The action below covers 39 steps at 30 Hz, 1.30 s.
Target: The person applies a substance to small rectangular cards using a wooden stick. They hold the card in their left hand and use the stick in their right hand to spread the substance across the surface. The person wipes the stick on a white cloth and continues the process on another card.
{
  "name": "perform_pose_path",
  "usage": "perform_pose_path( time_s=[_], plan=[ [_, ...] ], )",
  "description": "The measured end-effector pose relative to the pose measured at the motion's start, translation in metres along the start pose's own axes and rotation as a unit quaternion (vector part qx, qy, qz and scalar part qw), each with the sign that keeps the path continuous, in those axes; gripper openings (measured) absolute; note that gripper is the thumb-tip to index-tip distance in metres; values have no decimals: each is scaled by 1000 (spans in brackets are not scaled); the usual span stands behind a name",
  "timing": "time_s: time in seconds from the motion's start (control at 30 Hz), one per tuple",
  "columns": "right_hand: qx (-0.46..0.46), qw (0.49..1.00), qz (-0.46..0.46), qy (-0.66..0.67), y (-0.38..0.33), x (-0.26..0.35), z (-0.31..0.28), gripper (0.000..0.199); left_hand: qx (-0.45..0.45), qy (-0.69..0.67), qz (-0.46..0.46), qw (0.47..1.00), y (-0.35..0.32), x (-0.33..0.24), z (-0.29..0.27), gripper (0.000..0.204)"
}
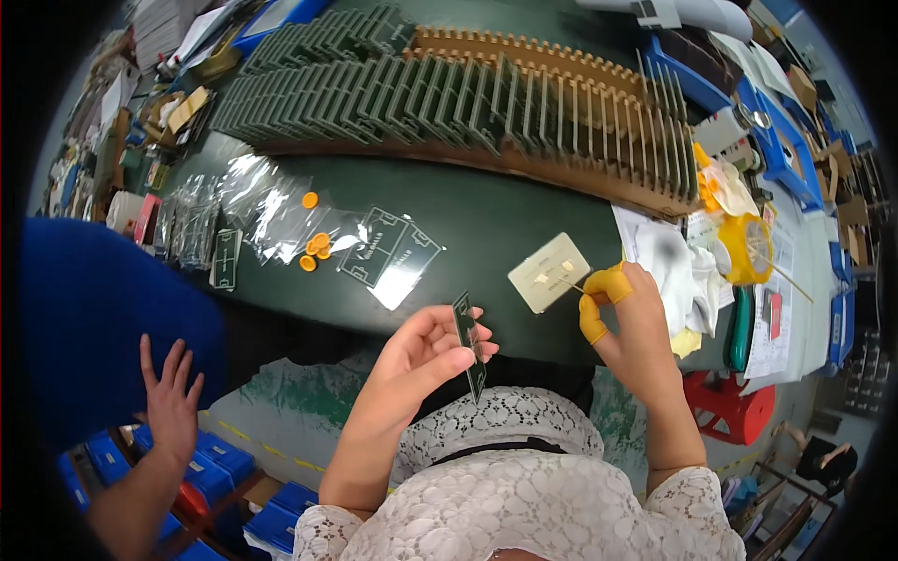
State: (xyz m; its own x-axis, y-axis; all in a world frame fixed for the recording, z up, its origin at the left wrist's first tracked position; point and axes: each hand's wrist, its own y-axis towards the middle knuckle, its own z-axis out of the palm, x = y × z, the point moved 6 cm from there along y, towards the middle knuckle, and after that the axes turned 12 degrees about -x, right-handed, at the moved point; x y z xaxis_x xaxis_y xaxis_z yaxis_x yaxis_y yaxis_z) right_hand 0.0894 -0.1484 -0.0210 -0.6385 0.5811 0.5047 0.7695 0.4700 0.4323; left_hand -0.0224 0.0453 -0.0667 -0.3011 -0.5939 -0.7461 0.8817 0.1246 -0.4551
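Observation:
My left hand (412,365) holds a thin dark green panel (470,341) with pale line markings, upright and nearly edge-on between thumb and fingers. Yellow finger cots (610,283) cover the thumb and index finger of my right hand (641,323). These two fingertips pinch a thin stick (574,287), whose tip reaches over a cream card (533,292) lying on the dark green table (449,224). Small pale yellow bits sit on the card near the tip. Whether the tip touches them I cannot tell.
A long slotted brown rack (412,161) of upright green panels (365,93) spans the table's far side. Orange discs (311,200), clear bags (267,210) and printed panels (374,248) lie left. Yellow tape (745,248) and white cloth (669,257) lie right. Someone in blue (112,318) is at left.

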Motion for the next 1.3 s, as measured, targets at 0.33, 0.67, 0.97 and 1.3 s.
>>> perform_pose_path(
  time_s=[0.33, 0.67, 0.97, 1.3],
  plan=[
    [-22, 996, -62, -52, -8, -9, 7, 21, -6, 20, -16, 1000, 2, 3, 12, 46],
    [-18, 994, -80, -68, -8, -10, 12, 20, -25, 67, -8, 997, 0, 3, 19, 52],
    [-42, 994, -69, -67, -5, -4, 6, 19, -35, 87, 22, 995, -2, -4, 24, 47],
    [-36, 939, 155, 304, -12, -4, -7, 16, 32, 38, -59, 997, 0, 5, 32, 54]
  ],
)
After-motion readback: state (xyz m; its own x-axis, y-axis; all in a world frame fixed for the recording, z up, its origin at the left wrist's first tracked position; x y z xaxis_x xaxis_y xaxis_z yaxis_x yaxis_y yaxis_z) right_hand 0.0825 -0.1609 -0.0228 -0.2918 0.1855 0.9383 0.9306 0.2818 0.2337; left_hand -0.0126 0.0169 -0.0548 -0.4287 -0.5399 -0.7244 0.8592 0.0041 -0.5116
